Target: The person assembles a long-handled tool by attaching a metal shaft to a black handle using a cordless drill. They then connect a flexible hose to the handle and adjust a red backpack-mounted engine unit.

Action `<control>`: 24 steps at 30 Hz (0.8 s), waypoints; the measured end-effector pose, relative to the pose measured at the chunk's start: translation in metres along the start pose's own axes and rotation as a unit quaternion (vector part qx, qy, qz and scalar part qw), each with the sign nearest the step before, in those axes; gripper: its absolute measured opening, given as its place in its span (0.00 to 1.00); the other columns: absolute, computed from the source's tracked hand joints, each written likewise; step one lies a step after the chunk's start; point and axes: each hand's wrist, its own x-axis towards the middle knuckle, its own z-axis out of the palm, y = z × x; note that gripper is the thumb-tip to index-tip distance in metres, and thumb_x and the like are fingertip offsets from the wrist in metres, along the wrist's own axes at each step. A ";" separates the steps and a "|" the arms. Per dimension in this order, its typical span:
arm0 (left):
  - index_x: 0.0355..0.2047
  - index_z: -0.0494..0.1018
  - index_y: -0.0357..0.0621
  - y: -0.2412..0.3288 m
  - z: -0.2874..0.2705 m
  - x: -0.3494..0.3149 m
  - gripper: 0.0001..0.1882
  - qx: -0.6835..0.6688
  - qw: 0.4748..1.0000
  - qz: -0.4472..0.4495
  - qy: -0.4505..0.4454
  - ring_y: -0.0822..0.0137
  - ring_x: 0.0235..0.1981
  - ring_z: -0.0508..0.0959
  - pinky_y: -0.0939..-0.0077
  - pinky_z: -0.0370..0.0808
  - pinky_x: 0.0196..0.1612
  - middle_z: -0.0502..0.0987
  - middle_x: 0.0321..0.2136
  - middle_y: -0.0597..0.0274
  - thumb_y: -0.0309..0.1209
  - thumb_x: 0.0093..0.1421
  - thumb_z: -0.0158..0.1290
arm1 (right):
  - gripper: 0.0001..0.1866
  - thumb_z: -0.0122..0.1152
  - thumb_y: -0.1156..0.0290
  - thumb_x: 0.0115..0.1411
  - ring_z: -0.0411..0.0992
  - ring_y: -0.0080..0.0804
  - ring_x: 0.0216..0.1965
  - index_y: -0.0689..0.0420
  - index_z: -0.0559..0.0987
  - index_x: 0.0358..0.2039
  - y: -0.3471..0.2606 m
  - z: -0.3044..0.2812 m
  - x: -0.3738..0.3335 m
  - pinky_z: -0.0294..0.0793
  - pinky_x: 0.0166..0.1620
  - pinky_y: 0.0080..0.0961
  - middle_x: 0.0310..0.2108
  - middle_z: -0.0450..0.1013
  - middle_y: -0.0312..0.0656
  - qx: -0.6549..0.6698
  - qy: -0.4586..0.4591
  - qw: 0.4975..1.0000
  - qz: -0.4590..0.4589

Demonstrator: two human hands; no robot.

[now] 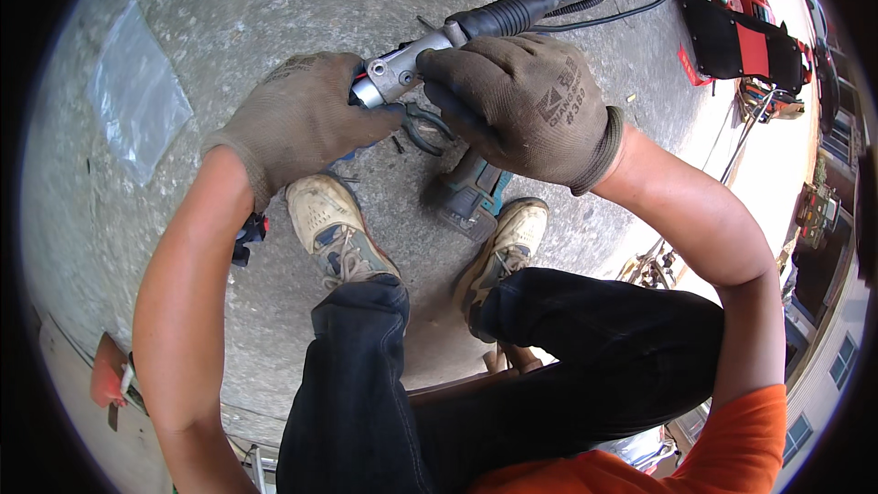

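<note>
Fitting (pixel 395 70): silver-grey; sleeve (pixel 503 16) to its upper right, black with ribbing; left glove (pixel 306 110) and right glove (pixel 517 101), either side of it, brown-grey with darker print. Below fitting: pliers (pixel 416 138) dark teal, battery tool (pixel 467 194) dark grey with teal, shoes (pixel 320 204) cream with grey laces (pixel 349 261), trousers (pixel 355 384) blue-black, shirt (pixel 745 430) orange. Left of fitting, bag (pixel 137 96) translucent white; far right of it, cover (pixel 718 41) black with a red panel (pixel 754 51); floor (pixel 247 0) beneath, mottled grey.

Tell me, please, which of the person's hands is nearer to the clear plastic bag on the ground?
Left. The left hand is to the right of the plastic bag, apart from it; the right hand is farther right, beyond the metal fitting.
</note>
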 end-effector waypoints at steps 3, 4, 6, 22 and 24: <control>0.42 0.81 0.37 -0.003 0.000 0.003 0.25 -0.005 1.000 0.013 -0.007 0.55 0.34 0.83 0.59 0.78 0.43 0.84 0.34 0.48 0.47 0.58 0.66 | 0.21 0.75 0.68 0.58 0.83 0.43 0.34 0.56 0.84 0.52 -0.002 0.004 0.003 0.84 0.38 0.35 0.36 0.82 0.44 -0.010 -0.006 1.000 -0.007; 0.43 0.82 0.37 -0.005 0.000 0.004 0.25 -0.003 1.000 0.011 -0.013 0.55 0.35 0.84 0.59 0.78 0.43 0.85 0.34 0.47 0.47 0.58 0.66 | 0.21 0.75 0.68 0.57 0.83 0.43 0.34 0.56 0.84 0.52 -0.003 0.004 0.004 0.84 0.38 0.35 0.36 0.82 0.44 -0.010 -0.008 1.000 -0.008; 0.43 0.82 0.38 -0.007 0.000 0.005 0.25 -0.003 1.000 0.001 -0.019 0.54 0.36 0.84 0.59 0.79 0.44 0.85 0.36 0.47 0.47 0.58 0.66 | 0.22 0.75 0.68 0.57 0.83 0.42 0.34 0.56 0.84 0.52 -0.003 0.005 0.006 0.84 0.38 0.35 0.36 0.82 0.44 -0.009 -0.013 1.000 -0.013; 0.40 0.82 0.37 -0.014 0.006 0.008 0.24 0.017 0.999 0.041 0.023 0.54 0.34 0.84 0.58 0.79 0.44 0.85 0.33 0.47 0.47 0.57 0.67 | 0.28 0.75 0.69 0.52 0.82 0.40 0.37 0.55 0.82 0.56 -0.003 0.005 0.011 0.81 0.41 0.34 0.40 0.82 0.41 -0.043 -0.017 0.997 -0.062; 0.40 0.82 0.37 -0.015 0.006 0.009 0.23 0.020 0.999 0.035 0.014 0.54 0.33 0.84 0.59 0.79 0.44 0.85 0.33 0.47 0.47 0.57 0.66 | 0.28 0.75 0.69 0.53 0.82 0.40 0.37 0.54 0.82 0.56 -0.004 0.005 0.012 0.81 0.41 0.34 0.40 0.81 0.41 -0.040 -0.015 0.997 -0.059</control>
